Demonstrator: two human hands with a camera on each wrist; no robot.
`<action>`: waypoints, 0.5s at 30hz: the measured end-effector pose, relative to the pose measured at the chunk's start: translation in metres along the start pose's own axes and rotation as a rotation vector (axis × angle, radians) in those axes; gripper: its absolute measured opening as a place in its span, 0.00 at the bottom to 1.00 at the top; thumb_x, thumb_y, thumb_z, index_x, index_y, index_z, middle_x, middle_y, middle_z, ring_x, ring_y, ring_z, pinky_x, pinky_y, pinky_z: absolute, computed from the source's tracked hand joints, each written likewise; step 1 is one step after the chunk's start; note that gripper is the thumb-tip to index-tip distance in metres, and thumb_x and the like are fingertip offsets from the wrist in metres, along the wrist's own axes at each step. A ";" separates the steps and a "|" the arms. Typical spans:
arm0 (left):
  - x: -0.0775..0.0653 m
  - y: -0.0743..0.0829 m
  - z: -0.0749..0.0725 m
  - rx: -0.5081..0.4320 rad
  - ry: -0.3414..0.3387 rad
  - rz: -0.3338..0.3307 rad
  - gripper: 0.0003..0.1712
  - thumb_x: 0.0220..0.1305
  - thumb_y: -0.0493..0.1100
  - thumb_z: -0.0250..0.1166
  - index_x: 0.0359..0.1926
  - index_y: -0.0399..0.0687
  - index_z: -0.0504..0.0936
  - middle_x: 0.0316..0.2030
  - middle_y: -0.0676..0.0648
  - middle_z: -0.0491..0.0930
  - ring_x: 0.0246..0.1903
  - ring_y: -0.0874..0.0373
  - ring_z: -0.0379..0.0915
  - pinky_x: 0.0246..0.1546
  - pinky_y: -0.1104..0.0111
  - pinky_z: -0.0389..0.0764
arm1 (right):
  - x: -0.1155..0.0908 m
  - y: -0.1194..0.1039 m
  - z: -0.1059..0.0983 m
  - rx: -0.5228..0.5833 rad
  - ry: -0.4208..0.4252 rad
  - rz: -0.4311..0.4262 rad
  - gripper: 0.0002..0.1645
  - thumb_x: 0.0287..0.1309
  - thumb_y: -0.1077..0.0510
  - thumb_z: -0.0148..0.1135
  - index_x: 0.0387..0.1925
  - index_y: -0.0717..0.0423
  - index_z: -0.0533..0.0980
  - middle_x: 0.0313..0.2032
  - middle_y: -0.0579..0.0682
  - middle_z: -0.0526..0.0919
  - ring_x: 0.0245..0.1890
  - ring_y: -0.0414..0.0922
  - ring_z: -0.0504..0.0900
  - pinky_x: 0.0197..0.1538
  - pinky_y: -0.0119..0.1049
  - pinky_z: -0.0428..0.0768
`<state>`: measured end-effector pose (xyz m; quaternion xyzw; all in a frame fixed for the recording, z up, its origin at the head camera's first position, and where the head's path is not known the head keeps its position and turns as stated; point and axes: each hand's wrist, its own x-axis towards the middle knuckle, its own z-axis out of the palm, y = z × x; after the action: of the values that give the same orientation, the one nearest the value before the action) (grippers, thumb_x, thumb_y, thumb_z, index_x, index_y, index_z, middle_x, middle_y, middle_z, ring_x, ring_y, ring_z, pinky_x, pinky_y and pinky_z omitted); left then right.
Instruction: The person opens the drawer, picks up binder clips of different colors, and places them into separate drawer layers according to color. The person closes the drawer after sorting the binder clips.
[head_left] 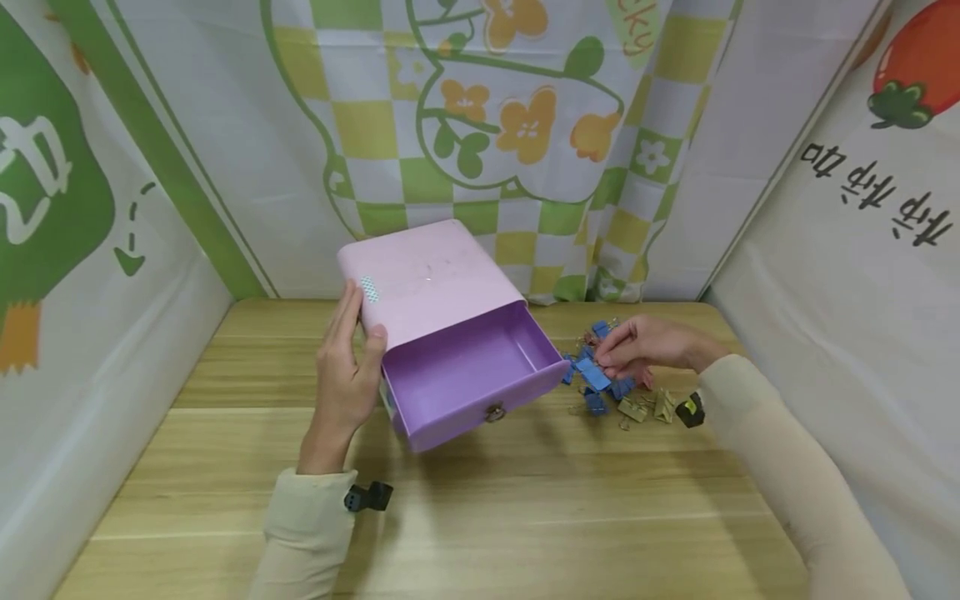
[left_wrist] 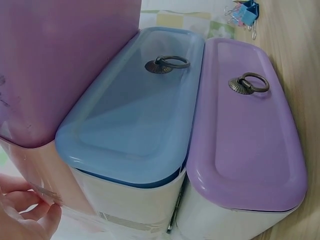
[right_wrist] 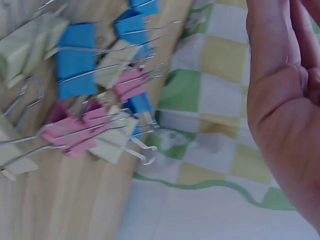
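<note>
A small pink-topped drawer cabinet (head_left: 435, 279) stands angled on the table, its top purple drawer (head_left: 487, 396) pulled out. My left hand (head_left: 348, 367) rests against the cabinet's left side, fingers nearly straight and thumb at the front edge. In the left wrist view, its fingertips touch the side wall, near a blue drawer (left_wrist: 135, 110) and a lower purple drawer (left_wrist: 245, 135), both closed. To the right, my right hand (head_left: 645, 342) pinches a blue binder clip (head_left: 592, 374) above a pile of binder clips. The right wrist view hides its fingertips.
The pile holds several blue, pink (right_wrist: 70, 131) and pale yellow clips (head_left: 664, 406), their wire handles tangled. Behind the wooden table (head_left: 480, 525) hangs a checked curtain (head_left: 480, 167). Printed cloth walls (head_left: 840, 283) stand at both sides.
</note>
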<state>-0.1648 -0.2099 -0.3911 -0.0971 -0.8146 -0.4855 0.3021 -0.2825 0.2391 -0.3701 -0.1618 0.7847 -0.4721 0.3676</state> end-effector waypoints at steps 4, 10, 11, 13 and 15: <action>0.000 0.000 0.000 0.001 0.009 -0.001 0.38 0.78 0.51 0.52 0.82 0.42 0.59 0.84 0.43 0.53 0.83 0.44 0.50 0.85 0.48 0.55 | -0.004 -0.020 -0.002 0.003 0.040 -0.018 0.13 0.68 0.65 0.66 0.51 0.67 0.85 0.37 0.48 0.93 0.36 0.41 0.92 0.45 0.36 0.92; 0.001 0.000 0.001 -0.005 0.022 0.011 0.38 0.78 0.50 0.53 0.81 0.39 0.60 0.83 0.42 0.54 0.83 0.44 0.51 0.85 0.48 0.56 | -0.016 -0.059 -0.004 0.038 0.101 -0.019 0.11 0.68 0.65 0.67 0.49 0.63 0.86 0.39 0.51 0.93 0.39 0.44 0.93 0.50 0.39 0.92; 0.001 0.000 0.002 -0.007 0.023 0.013 0.38 0.78 0.50 0.53 0.81 0.39 0.60 0.83 0.41 0.55 0.83 0.44 0.51 0.84 0.48 0.56 | -0.018 -0.067 -0.004 0.045 0.108 -0.023 0.11 0.68 0.65 0.67 0.49 0.62 0.87 0.39 0.51 0.93 0.40 0.45 0.93 0.51 0.39 0.92; 0.000 0.000 0.002 -0.009 0.023 0.014 0.37 0.78 0.49 0.53 0.81 0.39 0.60 0.83 0.41 0.55 0.83 0.44 0.51 0.84 0.48 0.57 | -0.023 -0.081 -0.003 0.060 0.122 -0.031 0.10 0.68 0.66 0.66 0.48 0.61 0.87 0.39 0.52 0.93 0.40 0.44 0.93 0.51 0.39 0.92; 0.000 0.000 0.002 -0.012 0.021 0.011 0.37 0.78 0.49 0.53 0.81 0.39 0.60 0.83 0.42 0.55 0.83 0.44 0.51 0.84 0.48 0.57 | -0.026 -0.096 0.001 0.062 0.138 -0.036 0.11 0.68 0.66 0.66 0.49 0.62 0.87 0.40 0.53 0.93 0.41 0.45 0.93 0.51 0.39 0.92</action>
<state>-0.1657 -0.2080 -0.3919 -0.0982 -0.8078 -0.4898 0.3128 -0.2732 0.2062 -0.2771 -0.1316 0.7901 -0.5128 0.3091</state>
